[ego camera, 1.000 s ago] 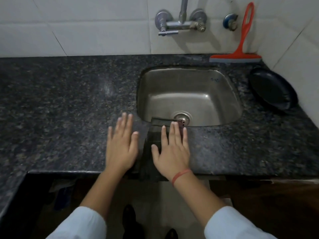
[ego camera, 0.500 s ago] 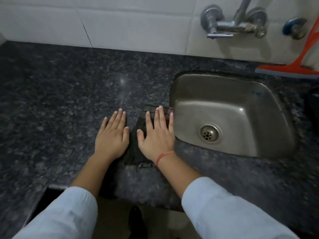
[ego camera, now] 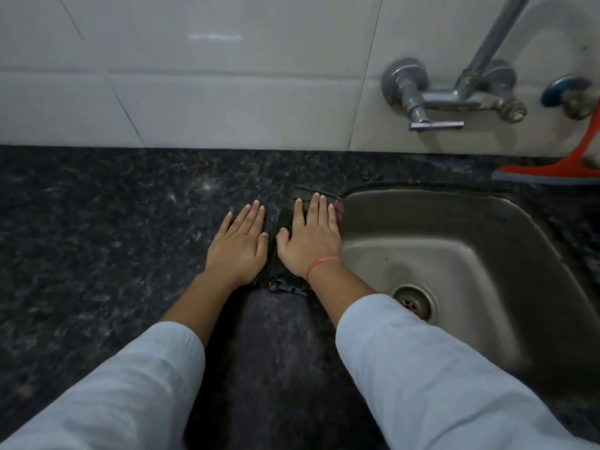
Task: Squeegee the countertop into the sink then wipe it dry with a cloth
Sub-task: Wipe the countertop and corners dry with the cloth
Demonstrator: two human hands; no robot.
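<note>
A dark cloth lies flat on the black speckled countertop, just left of the steel sink. My right hand presses on the cloth with straight fingers, its fingertips near the sink's back left corner. Beside it, my left hand lies flat with straight fingers, partly on the cloth's left edge. The red squeegee leans against the tiled wall behind the sink, at the far right edge of the view.
A wall-mounted metal tap hangs above the sink's back edge. White tiles close off the counter at the back. The sink's drain shows near my right sleeve. Bare countertop stretches to the left.
Both hands have slid the cloth away from the counter's front edge, along the sink's left side toward the wall. The view has shifted left and closer.
</note>
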